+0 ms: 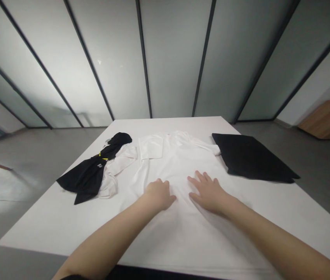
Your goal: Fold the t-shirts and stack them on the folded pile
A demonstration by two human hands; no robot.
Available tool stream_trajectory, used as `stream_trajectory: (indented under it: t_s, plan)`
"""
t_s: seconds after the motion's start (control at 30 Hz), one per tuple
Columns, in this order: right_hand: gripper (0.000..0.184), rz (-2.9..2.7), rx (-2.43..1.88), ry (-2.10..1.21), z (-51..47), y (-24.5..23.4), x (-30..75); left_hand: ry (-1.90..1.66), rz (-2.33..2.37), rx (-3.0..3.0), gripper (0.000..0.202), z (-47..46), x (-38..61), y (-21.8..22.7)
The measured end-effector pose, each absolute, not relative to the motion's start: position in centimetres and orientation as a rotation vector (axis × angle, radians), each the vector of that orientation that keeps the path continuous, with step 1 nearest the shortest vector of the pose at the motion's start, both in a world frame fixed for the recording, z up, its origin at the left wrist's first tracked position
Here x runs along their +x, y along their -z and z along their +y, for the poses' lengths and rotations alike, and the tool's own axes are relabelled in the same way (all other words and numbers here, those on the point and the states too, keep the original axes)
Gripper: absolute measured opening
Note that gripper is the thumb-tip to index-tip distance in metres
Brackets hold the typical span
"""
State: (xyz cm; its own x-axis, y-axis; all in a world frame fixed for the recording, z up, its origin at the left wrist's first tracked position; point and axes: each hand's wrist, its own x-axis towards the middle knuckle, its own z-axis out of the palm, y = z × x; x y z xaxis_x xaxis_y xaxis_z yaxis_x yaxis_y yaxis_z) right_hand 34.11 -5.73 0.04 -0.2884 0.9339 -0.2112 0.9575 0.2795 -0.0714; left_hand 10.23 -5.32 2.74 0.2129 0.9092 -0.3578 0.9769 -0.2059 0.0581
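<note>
Shirt [179,167]: white, spread out mid-surface, collar end far, lower part running toward the near edge; soft creases around the hands.
Left hand [159,194]: on the shirt, left of its middle, fingers partly curled, thumb out toward the other hand; can't tell if any fabric is pinched under the fingers.
Right hand [207,192]: palm down on the shirt, fingers and thumb spread wide, nothing gripped.
Hand gap: the two are apart, near each other, bare shirt between them.
Sleeves: one lies as a squarish flap [151,147] on the left; the other angles out right, its cuff [217,150] at the edge of the black sheet; touching or just beside, can't tell.
Black sheet [252,157]: flat, right of the shirt, on the surface [313,212]; looks like cloth.
Left pile: black garment [84,177] with yellow trim and white lettering, bunched, against a crumpled white garment [109,184].
Backdrop: frosted panels [173,58] in dark frames, grey floor [266,132].
</note>
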Motion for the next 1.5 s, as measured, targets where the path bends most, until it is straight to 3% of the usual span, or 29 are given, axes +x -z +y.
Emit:
stream_trajectory:
  t_s: [0.13, 0.23, 0.47, 0.67, 0.9, 1.27, 1.37, 1.5]
  plan:
    - [0.056, 2.329, 1.680, 0.389, -6.8, -3.8, 33.2, 0.322, 1.727, 2.322, 0.060, -5.0, 11.0, -5.5]
    - [0.050, 2.343, 1.836, 0.370, -4.4, -4.8, 31.2, 0.130, 1.808, 2.405, 0.056, -3.1, 12.3, -4.5]
    - [0.060, 2.408, 2.106, 0.183, 3.4, 0.5, 28.5, -0.201, 1.920, 2.414, 0.064, 3.4, 12.3, 1.7]
    - [0.063, 2.415, 2.118, 0.188, 5.4, 2.3, 29.0, -0.353, 1.928, 2.421, 0.053, 5.4, 10.7, 2.7]
    - [0.059, 2.453, 2.141, 0.175, 2.5, 2.5, 29.3, -0.318, 1.892, 2.453, 0.055, 1.2, 10.8, 3.3]
    - [0.069, 2.208, 2.114, 0.139, -5.7, 1.5, 27.1, -0.355, 1.694, 2.638, 0.051, -6.5, 11.6, 5.0]
    - [0.061, 2.182, 2.012, 0.102, -8.5, -0.6, 27.0, -0.308, 1.593, 2.763, 0.053, -10.1, 12.3, 5.9]
    - [0.042, 2.255, 1.794, 0.307, -10.4, -3.8, 27.7, -0.248, 1.520, 2.833, 0.060, -14.1, 13.1, 5.3]
